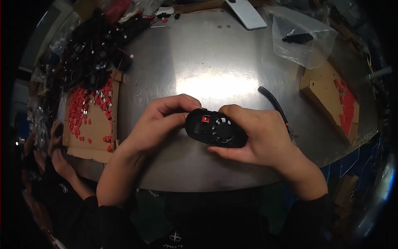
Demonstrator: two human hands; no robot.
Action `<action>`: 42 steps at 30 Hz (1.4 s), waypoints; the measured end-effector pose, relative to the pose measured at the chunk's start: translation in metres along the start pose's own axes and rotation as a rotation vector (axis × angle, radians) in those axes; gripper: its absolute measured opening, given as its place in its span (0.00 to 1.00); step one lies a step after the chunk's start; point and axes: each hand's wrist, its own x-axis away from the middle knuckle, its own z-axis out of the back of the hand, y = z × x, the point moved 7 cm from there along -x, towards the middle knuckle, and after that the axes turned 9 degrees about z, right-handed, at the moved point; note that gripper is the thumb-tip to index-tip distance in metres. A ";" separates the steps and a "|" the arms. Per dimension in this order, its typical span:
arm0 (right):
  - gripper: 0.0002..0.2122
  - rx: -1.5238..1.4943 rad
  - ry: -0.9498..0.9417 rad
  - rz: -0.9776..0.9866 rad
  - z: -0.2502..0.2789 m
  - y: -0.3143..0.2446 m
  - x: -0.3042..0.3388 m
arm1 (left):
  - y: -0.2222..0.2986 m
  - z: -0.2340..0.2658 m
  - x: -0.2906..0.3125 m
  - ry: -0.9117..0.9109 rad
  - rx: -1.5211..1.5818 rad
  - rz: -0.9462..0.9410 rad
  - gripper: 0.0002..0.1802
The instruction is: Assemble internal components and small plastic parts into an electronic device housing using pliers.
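Note:
A black oval plastic housing (199,133) is held over the near middle of the metal table. Set into its upward face are a small round fan (223,129) and a little red part (205,119). My right hand (267,139) grips the housing's right end, thumb along the near side and fingers around the far side. At the left end, my left hand (157,120) is closed, with thumb and forefinger pinched against the far left edge. Whether a small piece sits between those fingertips is hidden.
Cardboard trays (97,154) (317,85) with small red parts flank me. Black wired parts (97,50) pile up far left. A curved black tool handle (271,99) lies right. Behind are a white phone (247,14) and clear bag (300,50). Another person's arm (68,166) shows left.

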 end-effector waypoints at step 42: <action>0.31 0.186 -0.074 -0.020 -0.029 0.005 0.012 | 0.013 -0.037 -0.004 -0.085 -1.193 -0.626 0.43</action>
